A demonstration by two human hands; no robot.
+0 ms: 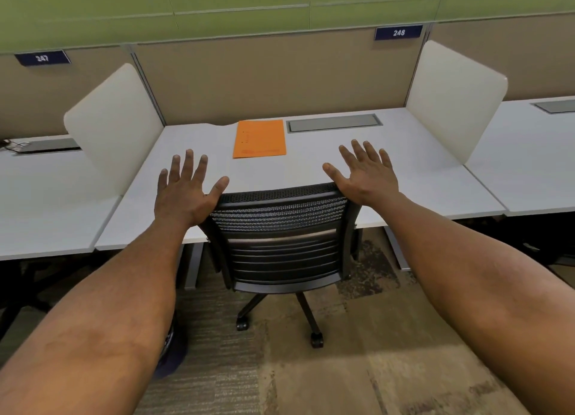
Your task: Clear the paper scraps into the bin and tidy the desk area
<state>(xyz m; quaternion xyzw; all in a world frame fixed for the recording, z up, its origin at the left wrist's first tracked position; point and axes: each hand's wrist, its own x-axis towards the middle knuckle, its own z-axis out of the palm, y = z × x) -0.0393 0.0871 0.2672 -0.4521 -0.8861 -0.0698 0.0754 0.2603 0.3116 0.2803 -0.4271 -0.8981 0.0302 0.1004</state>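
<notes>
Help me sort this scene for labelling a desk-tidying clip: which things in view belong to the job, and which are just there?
Part of the job:
- desk
- orange folder lying on it
- office chair pushed in at the desk
- left hand and right hand, both open

No paper scraps or bin in view.

Just there:
- white side dividers
- cable tray lid
- number sign 248

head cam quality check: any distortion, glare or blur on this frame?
Head view: strong wide-angle bowing, desk edges and partition top curve; lighting even and soft, no glare on the desktop; orange folder print too soft to read; both hands reasonably sharp; under-desk floor falls into dark shadow.
</notes>
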